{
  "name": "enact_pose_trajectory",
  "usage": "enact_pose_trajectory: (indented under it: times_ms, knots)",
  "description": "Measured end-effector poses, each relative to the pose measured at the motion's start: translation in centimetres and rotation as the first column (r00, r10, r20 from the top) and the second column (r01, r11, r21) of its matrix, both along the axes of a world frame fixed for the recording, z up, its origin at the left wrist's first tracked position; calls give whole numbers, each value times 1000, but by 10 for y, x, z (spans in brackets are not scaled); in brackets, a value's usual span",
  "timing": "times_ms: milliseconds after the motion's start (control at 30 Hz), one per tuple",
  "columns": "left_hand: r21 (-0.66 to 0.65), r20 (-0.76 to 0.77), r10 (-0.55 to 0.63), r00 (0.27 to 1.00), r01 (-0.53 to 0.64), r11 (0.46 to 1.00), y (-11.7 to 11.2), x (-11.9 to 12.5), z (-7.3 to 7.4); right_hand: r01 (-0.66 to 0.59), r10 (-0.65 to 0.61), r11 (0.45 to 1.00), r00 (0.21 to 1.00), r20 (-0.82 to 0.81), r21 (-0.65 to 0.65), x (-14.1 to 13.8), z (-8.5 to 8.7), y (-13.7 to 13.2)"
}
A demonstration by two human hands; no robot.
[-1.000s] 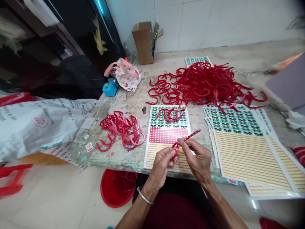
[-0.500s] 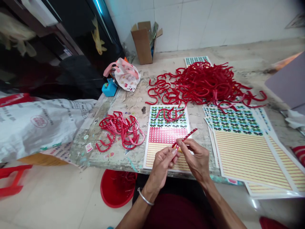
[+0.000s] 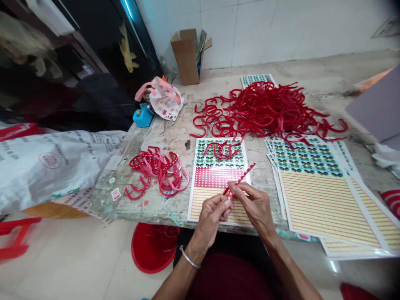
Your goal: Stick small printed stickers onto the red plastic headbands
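On my feed, L hand & R hand both pinch the red strip above the sheet at the table's front edge. Red basket below that edge: red bits inside, unclear. Strip's long axis runs diag., free end twd far R corner.

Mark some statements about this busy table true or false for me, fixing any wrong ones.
1. The left hand and right hand meet at a thin red strip. True.
2. The right hand wears the bracelet. False: the left hand wears the bracelet.
3. An open cardboard box stands near the tiled wall. True.
4. The red basket sits on the table. False: the red basket is below the table's edge.
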State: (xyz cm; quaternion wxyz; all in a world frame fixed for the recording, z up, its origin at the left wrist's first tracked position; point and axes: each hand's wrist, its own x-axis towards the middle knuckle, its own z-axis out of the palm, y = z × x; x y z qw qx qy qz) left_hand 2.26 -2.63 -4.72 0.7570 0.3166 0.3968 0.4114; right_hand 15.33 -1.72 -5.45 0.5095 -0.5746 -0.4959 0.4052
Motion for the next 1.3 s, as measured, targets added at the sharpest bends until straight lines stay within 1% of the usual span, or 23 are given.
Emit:
enact_pose_trajectory:
  times_ms: [133, 300, 367, 433, 533, 600, 733, 900, 967, 1067, 1167, 1233, 1300]
  knots:
    - [14, 10, -10, 1000, 10, 1000, 0, 0, -1, 4, -4, 1000, 1000, -9, 8, -1, 0, 0]
    - [31, 20, -27, 999, 26, 999, -1, -2, -2, -14, 13, 1000, 1000, 26, 25, 0, -2, 1]
    - [48, -8, -56, 998, 56, 997, 0, -3, 0, -23, 19, 997, 998, 56, 76, 1, -3, 1]
    - [85, -71, -93, 993, 99, 991, 2, -4, 4, -40, 25, 988, 995, 98, 146, 2, -3, 0]
    - [149, -158, -141, 977, 164, 975, 5, -4, 10, -105, 60, 966, 981, 187, 238, 3, -3, -1]
    - [167, -183, -150, 972, 181, 969, 7, -3, 12, -138, 65, 948, 966, 250, 287, 4, -5, -2]
    - [171, -228, -108, 968, 149, 974, 6, 0, 11, -140, 12, 926, 939, 343, 350, 6, -9, -1]
    - [187, -245, -42, 969, 90, 978, 3, 1, 8, -158, 7, 916, 925, 381, 368, 5, -12, -3]
    - [181, -243, -29, 970, 75, 981, 2, 1, 9, -142, -4, 921, 927, 374, 363, 4, -13, -4]
    - [138, -230, -62, 971, 95, 986, 2, 0, 11, -59, -43, 950, 947, 317, 305, 6, -11, -5]
    - [131, -241, -78, 967, 112, 985, 1, 0, 12, -22, -22, 980, 976, 215, 199, 10, -6, -6]
    - [149, -278, -72, 958, 117, 982, 1, 0, 12, -23, 9, 993, 992, 124, 112, 10, -3, -6]
    - [181, -321, -59, 945, 123, 976, 0, 1, 12, -6, 4, 999, 999, 33, 39, 10, -3, -5]
